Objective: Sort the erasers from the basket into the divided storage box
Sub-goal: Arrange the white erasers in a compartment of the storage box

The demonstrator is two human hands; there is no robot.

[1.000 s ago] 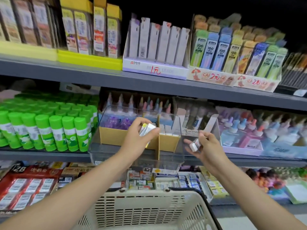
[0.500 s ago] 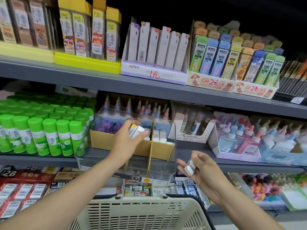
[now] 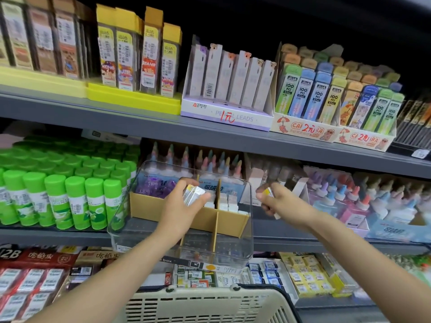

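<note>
- Two hands up at the middle shelf (image 3: 70, 231) right now, both busy with erasers.
- My left hand (image 3: 180, 212) is curled round a small stack of wrapped erasers (image 3: 194, 194), thumb on top, fingers underneath. It's holding them over the clear storage box (image 3: 228, 252), about at the middle compartment as far as I can tell.
- My right hand (image 3: 278, 203) is off to the right of the box, just past its edge, pinching one small eraser (image 3: 268, 193) with a yellow bit showing. It's blurry, so I can't say much about that eraser beyond the colour.
- The box sits at the front lip of the shelf and sticks out over it. It has a brown cardboard insert (image 3: 186, 212) with upright dividers (image 3: 218, 199) splitting it into sections.
- There are already a few white erasers (image 3: 229, 203) standing in the right-hand section, right behind my left fingertips. Purple stuff (image 3: 154, 190) shows in the far-left section; can't make out what it is.
- The cream plastic basket (image 3: 205, 306) is at the bottom of my view, below the box, black handle (image 3: 286, 304) on its right side. I can't see into it from here.
- Around it all: green glue sticks (image 3: 65, 199) to the left of the box, glue bottles (image 3: 363, 206) with pastel caps on the right, pencil lead packs (image 3: 314, 96) on the shelf above, and packs of boxed erasers (image 3: 303, 273) on the shelf underneath.
</note>
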